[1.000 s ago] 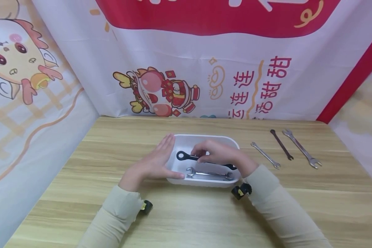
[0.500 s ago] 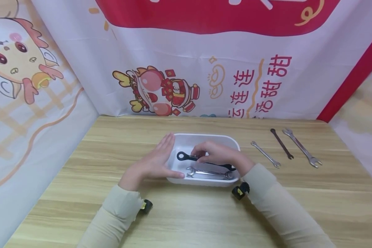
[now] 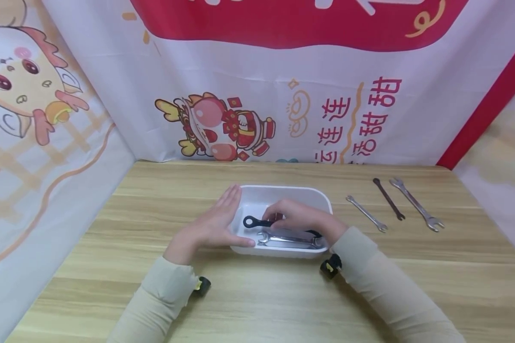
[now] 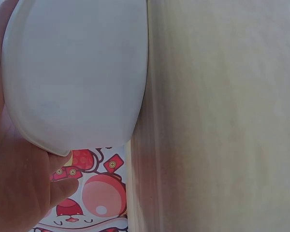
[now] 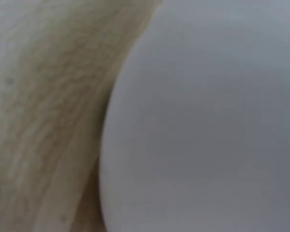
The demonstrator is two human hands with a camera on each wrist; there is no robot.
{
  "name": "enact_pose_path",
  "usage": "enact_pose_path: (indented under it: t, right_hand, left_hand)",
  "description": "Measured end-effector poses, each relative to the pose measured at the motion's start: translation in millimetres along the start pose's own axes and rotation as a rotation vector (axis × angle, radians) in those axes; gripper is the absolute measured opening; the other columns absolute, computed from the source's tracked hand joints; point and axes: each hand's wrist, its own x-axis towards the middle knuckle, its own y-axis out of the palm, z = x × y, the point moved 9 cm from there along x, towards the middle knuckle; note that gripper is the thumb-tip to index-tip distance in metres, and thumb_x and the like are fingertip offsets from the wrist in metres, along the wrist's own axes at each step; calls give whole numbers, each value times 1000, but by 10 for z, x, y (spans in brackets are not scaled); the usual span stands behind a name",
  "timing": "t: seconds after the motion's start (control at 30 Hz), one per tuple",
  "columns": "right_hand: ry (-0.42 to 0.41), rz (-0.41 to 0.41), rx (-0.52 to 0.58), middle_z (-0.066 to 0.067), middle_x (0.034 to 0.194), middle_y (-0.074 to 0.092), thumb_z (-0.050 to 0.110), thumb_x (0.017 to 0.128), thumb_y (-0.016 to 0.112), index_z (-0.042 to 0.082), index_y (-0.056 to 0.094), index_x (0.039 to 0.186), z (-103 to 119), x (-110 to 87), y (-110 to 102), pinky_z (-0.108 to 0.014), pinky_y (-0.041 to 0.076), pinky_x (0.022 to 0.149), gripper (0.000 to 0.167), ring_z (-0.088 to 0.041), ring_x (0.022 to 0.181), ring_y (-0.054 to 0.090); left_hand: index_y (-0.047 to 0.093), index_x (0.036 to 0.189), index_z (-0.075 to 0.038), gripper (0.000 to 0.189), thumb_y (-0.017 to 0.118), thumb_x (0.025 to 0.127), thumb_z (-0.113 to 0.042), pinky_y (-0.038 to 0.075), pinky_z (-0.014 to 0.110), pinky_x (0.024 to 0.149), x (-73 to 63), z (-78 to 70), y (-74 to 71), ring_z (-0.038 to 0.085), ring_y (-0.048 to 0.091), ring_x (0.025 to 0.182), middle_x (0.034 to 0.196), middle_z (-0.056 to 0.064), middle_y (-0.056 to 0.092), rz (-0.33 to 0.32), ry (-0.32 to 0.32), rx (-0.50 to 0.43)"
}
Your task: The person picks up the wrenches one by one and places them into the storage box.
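Note:
A white plastic tray (image 3: 283,190) sits on the table in the head view. My left hand (image 3: 212,228) spans its left end, fingers straight along the rim and thumb on the front corner. The left wrist view shows the tray's outer wall (image 4: 79,72) beside that hand. Inside the tray, my right hand (image 3: 298,216) pinches a black combination wrench (image 3: 252,222) near its middle, partly covering it. In front of it lies a silver open-end wrench (image 3: 289,240), parallel to the front wall. The right wrist view is filled by the tray's blurred white wall (image 5: 198,116).
Right of the tray lie a small silver wrench (image 3: 366,213), a dark brown wrench (image 3: 388,198) and a larger silver open-end wrench (image 3: 417,204), all slanted. A printed cloth backdrop (image 3: 240,62) hangs behind the wooden table (image 3: 257,300).
My right hand has moved the black wrench slightly down and toward the front, closer to the silver wrench in the tray. My left hand stays where it was.

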Motion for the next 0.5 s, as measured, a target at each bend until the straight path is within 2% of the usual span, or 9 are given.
enact_pose_path:
  t: [0.2, 0.5]
  right_hand:
    - [32, 9, 23, 6, 103, 73, 7, 90, 69, 16, 74, 114, -46, 17, 48, -31, 54, 97, 26, -8, 98, 66]
    - [43, 18, -19, 5, 104, 74, 7, 91, 69, 14, 73, 115, -57, 32, 77, -30, 54, 97, 26, -8, 98, 65]
  left_hand:
    - [-6, 160, -13, 134, 71, 70, -77, 11, 49, 126, -5, 12, 4, 19, -11, 156, 168, -3, -15, -5, 1, 1]
    - [-6, 160, -12, 135, 70, 69, -78, 10, 46, 126, -1, 8, 6, 19, -11, 156, 167, -1, -15, -5, 8, 8]
